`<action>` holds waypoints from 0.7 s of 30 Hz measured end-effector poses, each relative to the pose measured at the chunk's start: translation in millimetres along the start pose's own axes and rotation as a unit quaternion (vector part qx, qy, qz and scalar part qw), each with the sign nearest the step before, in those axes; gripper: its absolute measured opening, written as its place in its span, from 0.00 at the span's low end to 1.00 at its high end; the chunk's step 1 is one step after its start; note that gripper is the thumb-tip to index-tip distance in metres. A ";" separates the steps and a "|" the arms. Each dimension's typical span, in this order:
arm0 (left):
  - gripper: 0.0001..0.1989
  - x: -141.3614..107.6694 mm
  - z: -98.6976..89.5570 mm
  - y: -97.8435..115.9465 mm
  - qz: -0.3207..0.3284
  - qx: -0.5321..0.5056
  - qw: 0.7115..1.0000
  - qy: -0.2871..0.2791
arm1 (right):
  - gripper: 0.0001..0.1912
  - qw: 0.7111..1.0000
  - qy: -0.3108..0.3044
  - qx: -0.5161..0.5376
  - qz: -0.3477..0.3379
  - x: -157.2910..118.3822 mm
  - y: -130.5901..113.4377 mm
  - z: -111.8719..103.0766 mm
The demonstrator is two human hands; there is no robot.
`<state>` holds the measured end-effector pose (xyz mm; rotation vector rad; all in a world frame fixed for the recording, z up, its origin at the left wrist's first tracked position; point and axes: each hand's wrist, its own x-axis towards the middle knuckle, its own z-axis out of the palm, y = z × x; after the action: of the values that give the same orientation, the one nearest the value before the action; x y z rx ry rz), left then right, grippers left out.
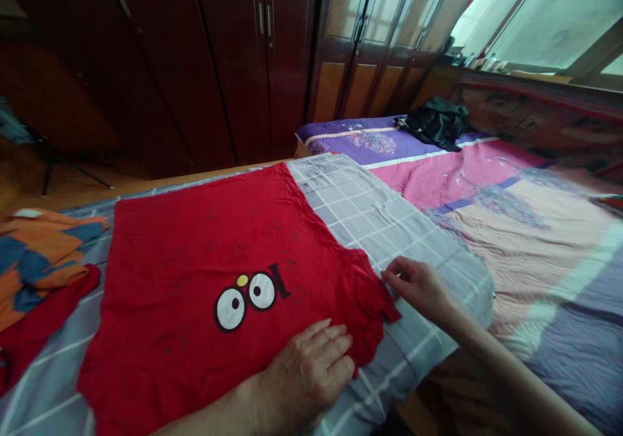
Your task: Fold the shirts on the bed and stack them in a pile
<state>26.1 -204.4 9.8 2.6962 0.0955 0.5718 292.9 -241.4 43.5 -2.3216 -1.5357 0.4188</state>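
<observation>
A red T-shirt (195,248) with two cartoon eyes and a yellow spot lies spread over a grey checked cloth (360,209). My left hand (311,364) rests flat on the shirt, below the printed eyes, with its fingers stretched and holding nothing. At the shirt's right end, where the fabric is bunched, my right hand (413,283) has thumb and fingertips pinched on the red edge.
Orange and blue clothing (43,248) and another red garment (43,319) lie at the left. A bed with a coloured quilt (487,228) stands at the right, with a black garment (435,122) on it. Dark red wardrobes (243,66) line the back.
</observation>
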 end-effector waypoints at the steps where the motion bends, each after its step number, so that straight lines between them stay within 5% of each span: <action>1: 0.08 0.5 -1.0 -0.8 -0.007 -0.017 1.000 0.013 | 0.15 1.000 -0.010 0.013 0.014 0.4 1.8 -3.9; 7: 0.05 2.5 -8.1 -2.7 -0.065 -0.117 0.991 0.023 | 0.15 0.992 -0.121 -0.001 -0.026 -27.1 2.6 -9.5; 11: 0.07 0.5 -4.4 -1.7 -0.042 -0.076 0.996 0.017 | 0.07 0.992 -0.092 -0.069 -0.048 -37.5 2.1 -6.6; 16: 0.04 3.5 -17.4 -3.4 -0.076 -0.258 0.963 0.011 | 0.07 0.982 0.021 -0.176 -0.066 -34.5 13.7 -14.2; 21: 0.04 4.2 -26.0 -4.7 -0.083 -0.298 0.950 -0.033 | 0.12 0.975 0.009 -0.193 -0.109 -36.6 20.8 -14.1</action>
<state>19.5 -190.2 31.5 2.0920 0.1098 0.3794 302.2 -284.3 49.8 -2.3782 -1.9836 0.0441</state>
